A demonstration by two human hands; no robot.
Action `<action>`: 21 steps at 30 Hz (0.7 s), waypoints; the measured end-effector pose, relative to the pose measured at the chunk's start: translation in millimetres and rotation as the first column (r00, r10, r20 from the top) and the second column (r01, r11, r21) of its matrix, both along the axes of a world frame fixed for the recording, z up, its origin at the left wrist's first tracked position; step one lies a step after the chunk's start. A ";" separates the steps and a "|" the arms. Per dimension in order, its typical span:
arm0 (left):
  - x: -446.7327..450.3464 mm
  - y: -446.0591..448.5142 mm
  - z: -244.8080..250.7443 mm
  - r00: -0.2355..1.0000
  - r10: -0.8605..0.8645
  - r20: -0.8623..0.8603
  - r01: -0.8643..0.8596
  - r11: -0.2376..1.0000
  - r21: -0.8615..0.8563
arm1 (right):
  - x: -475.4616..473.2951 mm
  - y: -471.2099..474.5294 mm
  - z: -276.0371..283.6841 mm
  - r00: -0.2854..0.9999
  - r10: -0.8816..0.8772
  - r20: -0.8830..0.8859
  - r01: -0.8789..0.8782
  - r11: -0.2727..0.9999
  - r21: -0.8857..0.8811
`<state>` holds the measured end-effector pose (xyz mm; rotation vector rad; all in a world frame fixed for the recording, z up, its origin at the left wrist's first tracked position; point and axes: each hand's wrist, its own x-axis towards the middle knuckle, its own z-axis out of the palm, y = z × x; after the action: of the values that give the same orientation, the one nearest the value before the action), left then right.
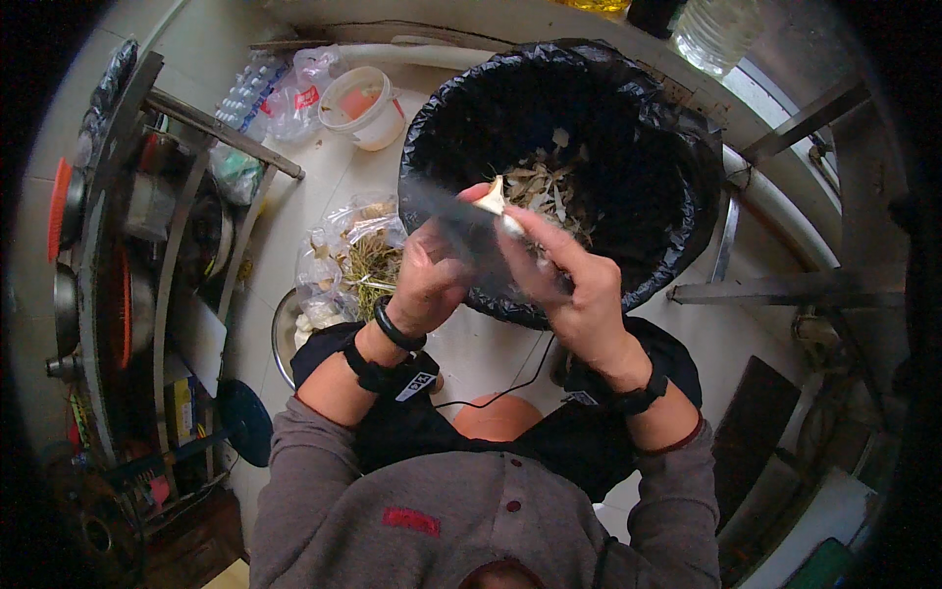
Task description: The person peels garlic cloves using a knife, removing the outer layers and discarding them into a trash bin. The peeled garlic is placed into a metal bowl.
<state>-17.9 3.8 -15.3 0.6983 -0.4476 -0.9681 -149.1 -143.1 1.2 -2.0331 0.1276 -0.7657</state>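
Over a bin lined with a black plastic bag (434, 125), my two hands meet around a small pale piece that looks like a garlic clove (491, 199). My left hand (434, 272) has its fingers near the clove, and a blurred dark blade-like thing (445, 206) lies across them; what grips it is unclear. Thumb and finger of my right hand (574, 272) pinch a white, rounded piece (513, 227) at the clove's lower end. Dry peelings (548, 184) lie inside the bin below.
Left of the bin, a plastic bag with dry stalks (372, 269) rests by a metal bowl (282, 331) holding white pieces. A white bucket (368, 136) stands behind. A metal rack with pans (165, 221) is at left, metal bars (780, 289) at right.
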 end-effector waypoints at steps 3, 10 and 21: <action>3.1 -2.0 -5.5 0.994 -0.057 -0.091 0.052 0.997 -0.055 | 0.9 -14.9 4.6 0.963 0.085 -0.254 0.142 0.642 0.753; 13.4 -0.7 -4.8 0.966 -0.188 -0.175 0.159 0.973 -0.167 | 4.5 -41.9 13.7 0.988 -0.149 -0.048 0.155 0.967 0.201; 8.0 1.4 -0.7 0.995 -0.039 -0.088 0.055 0.982 0.182 | -3.1 -5.8 -0.8 0.988 -0.128 -0.092 0.069 0.876 -0.477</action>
<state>-9.9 5.2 -16.0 0.8132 -0.3034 -1.0893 -152.2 -148.9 0.4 -2.5589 0.1224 -0.7919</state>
